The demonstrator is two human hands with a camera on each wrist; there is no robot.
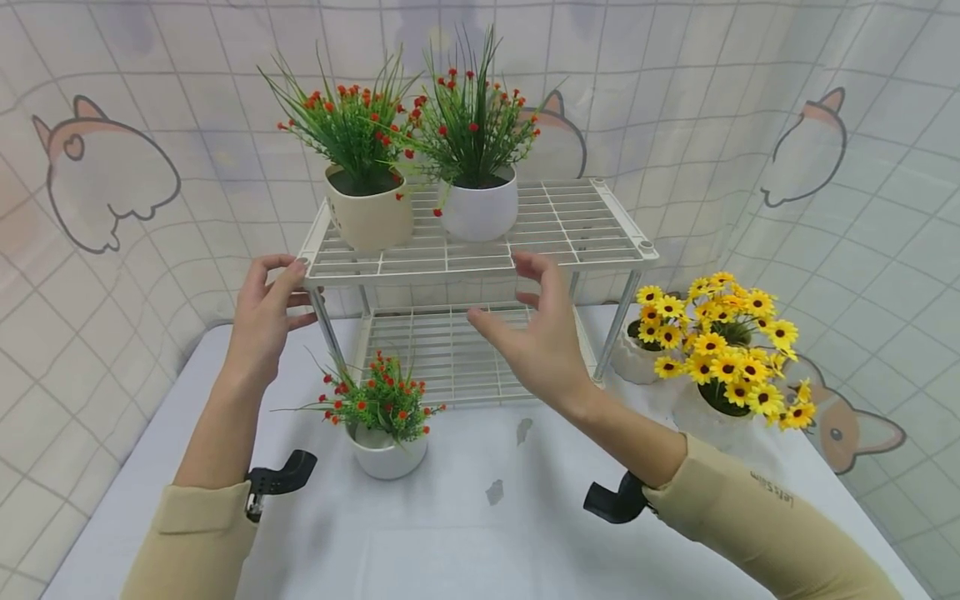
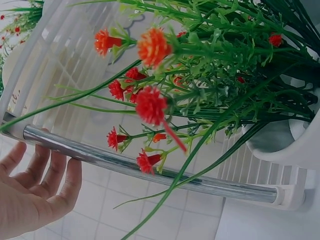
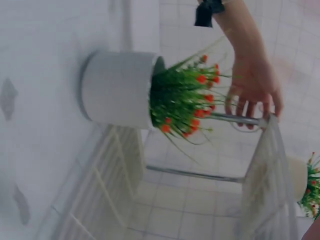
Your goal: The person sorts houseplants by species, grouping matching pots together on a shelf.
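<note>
At the front left corner of the white two-tier wire rack, my left hand holds on, thumb on the corner and fingers at the metal post. My right hand is in front of the upper shelf's front edge, thumb and fingers apart with nothing between them. Above it on the upper shelf stands a white pot of red flowers and grass. Left of that is a cream pot with similar flowers. A smaller white flowerpot stands on the table before the rack, between my forearms.
Two whitish pots with yellow flowers stand right of the rack. A white cloth with grey marks covers the table. Behind and at the sides hangs a grid-patterned curtain with cartoon animals.
</note>
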